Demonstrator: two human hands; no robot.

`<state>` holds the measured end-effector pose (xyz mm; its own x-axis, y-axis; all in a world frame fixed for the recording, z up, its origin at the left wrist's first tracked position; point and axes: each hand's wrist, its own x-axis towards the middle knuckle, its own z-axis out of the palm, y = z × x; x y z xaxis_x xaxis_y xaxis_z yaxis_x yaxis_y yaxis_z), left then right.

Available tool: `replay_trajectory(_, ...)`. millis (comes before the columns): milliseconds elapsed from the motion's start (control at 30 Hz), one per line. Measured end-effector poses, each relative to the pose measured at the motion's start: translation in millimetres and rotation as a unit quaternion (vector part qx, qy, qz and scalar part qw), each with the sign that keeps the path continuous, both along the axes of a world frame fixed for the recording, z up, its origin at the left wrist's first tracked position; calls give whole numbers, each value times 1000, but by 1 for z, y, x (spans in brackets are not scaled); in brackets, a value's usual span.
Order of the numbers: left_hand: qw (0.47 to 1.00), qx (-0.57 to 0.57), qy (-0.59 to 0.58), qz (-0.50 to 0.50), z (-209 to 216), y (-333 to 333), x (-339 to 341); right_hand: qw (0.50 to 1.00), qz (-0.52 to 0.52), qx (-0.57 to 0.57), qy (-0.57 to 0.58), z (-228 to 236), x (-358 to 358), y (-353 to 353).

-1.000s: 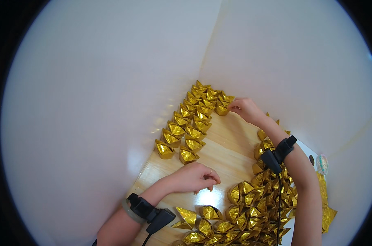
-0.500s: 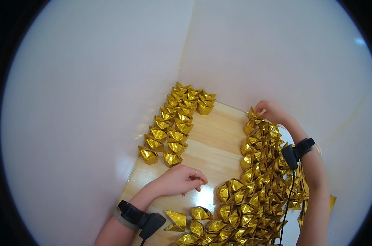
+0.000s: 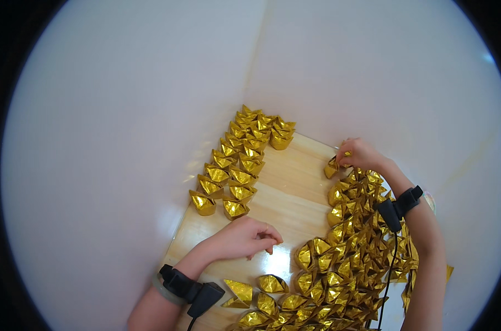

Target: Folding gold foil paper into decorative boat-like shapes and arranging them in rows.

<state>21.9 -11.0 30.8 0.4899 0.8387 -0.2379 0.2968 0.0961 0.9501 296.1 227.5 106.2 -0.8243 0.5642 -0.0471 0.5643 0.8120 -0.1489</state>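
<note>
Folded gold foil paper ingots stand in two groups on a light wooden table. At the far end of the right-hand group, my right hand (image 3: 359,154) has its fingers closed on a gold paper ingot (image 3: 331,167), partly hidden by the fingers. The crowded ingots of the right group (image 3: 344,254) reach from there down to the near edge. My left hand (image 3: 249,238) hovers over the table between the groups, its fingers loosely bent with nothing visible in them. Just beyond it is the nearest ingot of the left rows (image 3: 236,208).
Neat rows of ingots (image 3: 224,160) run along the left wall (image 3: 123,138) to the far corner. A flatter folded gold piece (image 3: 238,293) lies near the front. Each wrist wears a black device (image 3: 391,214) with a cable. Another wall (image 3: 372,71) borders the far side.
My right hand has closed on an ingot at the far end of the right group and shifted it slightly left and nearer. The left hand is almost still. The whole view has shifted slightly.
</note>
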Motion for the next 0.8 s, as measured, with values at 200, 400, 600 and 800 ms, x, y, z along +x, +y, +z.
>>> replay_trajectory(200,1000,-8,2,-7,-1,0,-1,995,-9,-57,84,-6,-66,-23)
replay_trajectory(400,1000,-5,-1,-13,0,1,0,991,-86,0,107,-19,-107,-34)
replay_trajectory(600,1000,-6,1,-14,-1,1,-1,980,-156,-52,108,-27,-117,-34)
replay_trajectory(800,999,34,-19,-1,-7,1,0,975,-133,-77,160,-26,-107,-35)
